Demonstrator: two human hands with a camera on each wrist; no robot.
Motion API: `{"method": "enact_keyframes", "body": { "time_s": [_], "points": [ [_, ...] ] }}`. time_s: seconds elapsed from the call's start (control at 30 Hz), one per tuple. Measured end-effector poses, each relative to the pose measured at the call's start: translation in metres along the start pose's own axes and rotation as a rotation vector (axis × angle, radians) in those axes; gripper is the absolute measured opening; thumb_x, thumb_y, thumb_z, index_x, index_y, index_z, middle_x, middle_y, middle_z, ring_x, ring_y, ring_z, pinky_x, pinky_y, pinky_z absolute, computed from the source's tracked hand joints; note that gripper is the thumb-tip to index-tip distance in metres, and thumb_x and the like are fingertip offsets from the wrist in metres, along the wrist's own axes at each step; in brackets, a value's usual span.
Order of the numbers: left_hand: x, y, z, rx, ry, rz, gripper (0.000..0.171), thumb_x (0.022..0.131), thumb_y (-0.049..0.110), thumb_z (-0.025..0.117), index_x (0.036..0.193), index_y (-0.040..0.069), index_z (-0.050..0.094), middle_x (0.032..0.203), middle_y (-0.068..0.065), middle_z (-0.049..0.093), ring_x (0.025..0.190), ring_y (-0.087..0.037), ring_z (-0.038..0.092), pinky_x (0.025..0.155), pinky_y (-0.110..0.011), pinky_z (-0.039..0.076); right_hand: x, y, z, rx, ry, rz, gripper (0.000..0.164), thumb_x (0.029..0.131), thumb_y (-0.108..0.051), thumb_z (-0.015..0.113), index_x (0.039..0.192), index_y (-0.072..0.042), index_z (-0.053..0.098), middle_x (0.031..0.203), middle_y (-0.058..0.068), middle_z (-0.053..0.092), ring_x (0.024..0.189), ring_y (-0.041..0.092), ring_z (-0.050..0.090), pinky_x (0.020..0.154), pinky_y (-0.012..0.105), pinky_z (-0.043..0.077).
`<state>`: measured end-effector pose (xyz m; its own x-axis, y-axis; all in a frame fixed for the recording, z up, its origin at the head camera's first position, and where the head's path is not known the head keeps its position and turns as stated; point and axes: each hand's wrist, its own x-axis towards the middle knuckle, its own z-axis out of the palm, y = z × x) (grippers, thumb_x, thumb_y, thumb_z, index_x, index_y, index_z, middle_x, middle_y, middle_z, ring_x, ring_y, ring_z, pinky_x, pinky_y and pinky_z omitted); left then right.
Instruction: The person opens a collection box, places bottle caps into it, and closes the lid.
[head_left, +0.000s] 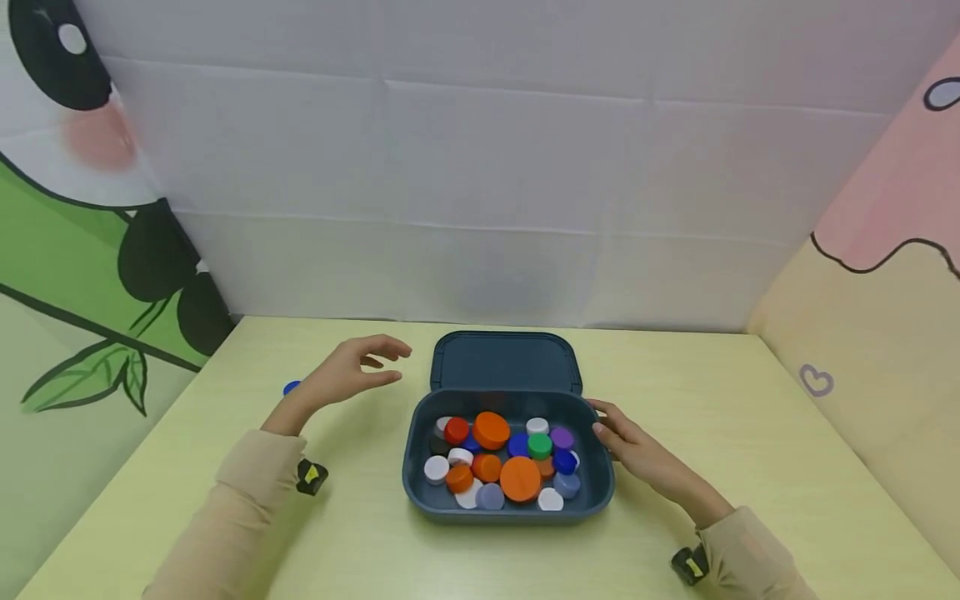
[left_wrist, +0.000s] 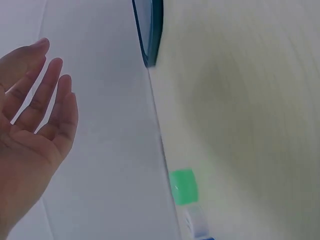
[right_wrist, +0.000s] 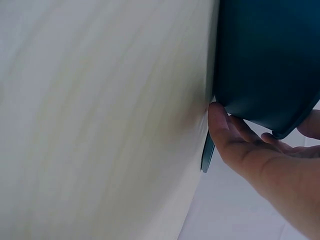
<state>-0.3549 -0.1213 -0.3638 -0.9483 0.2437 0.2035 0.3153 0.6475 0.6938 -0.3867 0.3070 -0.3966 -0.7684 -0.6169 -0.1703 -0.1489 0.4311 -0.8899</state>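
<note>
A dark blue plastic box [head_left: 508, 517] stands on the table, its lid [head_left: 506, 360] lying back behind it. Inside are many bottle caps [head_left: 521, 479] in orange, white, blue, red, green, purple and black. My right hand [head_left: 637, 446] holds the box by its back right corner. In the right wrist view, the fingers [right_wrist: 235, 135] lie along the outer wall and the thumb is at the rim. My left hand [head_left: 360, 365] hovers left of the lid, with nothing in it and its fingers loosely extended.
A blue cap [head_left: 291, 387] lies on the table beyond my left forearm. The left wrist view shows a green cap [left_wrist: 184, 186] and a white cap [left_wrist: 196, 221] near the table's back edge. A pale cloth wall [head_left: 487, 167] rises behind the table.
</note>
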Motion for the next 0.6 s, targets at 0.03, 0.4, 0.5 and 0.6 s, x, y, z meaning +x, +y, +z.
{"method": "enact_keyframes", "body": {
  "time_s": [0.03,0.4,0.5,0.6],
  "points": [
    [-0.001,-0.002,-0.002,-0.005,0.008,-0.007,0.035,0.084,0.014,0.066,0.117,0.011,0.058,0.118,-0.010,0.060,0.107,-0.029,0.055,0.090,-0.045,0.048,0.000,0.001,0.000,0.000,0.002,0.002,0.049,0.098,-0.037,0.034,0.142,-0.018,0.024,0.142,0.024,0.031,0.127,0.043,0.036,0.098,0.053,0.039],
    [-0.009,-0.033,-0.019,-0.042,0.084,-0.133,0.035,0.087,0.014,0.061,0.120,0.004,0.055,0.121,-0.020,0.056,0.112,-0.038,0.052,0.092,-0.048,0.046,-0.001,0.003,-0.002,0.002,0.010,0.005,0.049,0.098,-0.038,0.034,0.142,-0.018,0.024,0.143,0.023,0.030,0.128,0.043,0.035,0.098,0.053,0.039],
    [-0.010,-0.052,-0.020,-0.025,0.094,-0.163,0.036,0.087,0.018,0.061,0.120,0.006,0.055,0.121,-0.018,0.056,0.113,-0.036,0.052,0.092,-0.048,0.046,0.001,0.004,-0.002,0.000,0.006,-0.002,0.048,0.098,-0.038,0.034,0.142,-0.019,0.025,0.142,0.022,0.031,0.127,0.042,0.036,0.098,0.053,0.040],
    [-0.012,-0.060,-0.023,-0.011,0.112,-0.204,0.036,0.087,0.016,0.061,0.121,0.006,0.054,0.122,-0.018,0.055,0.114,-0.036,0.051,0.093,-0.049,0.044,0.002,0.004,-0.002,0.000,0.004,-0.009,0.048,0.098,-0.037,0.034,0.142,-0.019,0.025,0.142,0.022,0.031,0.127,0.041,0.036,0.098,0.052,0.040]
  ]
}}
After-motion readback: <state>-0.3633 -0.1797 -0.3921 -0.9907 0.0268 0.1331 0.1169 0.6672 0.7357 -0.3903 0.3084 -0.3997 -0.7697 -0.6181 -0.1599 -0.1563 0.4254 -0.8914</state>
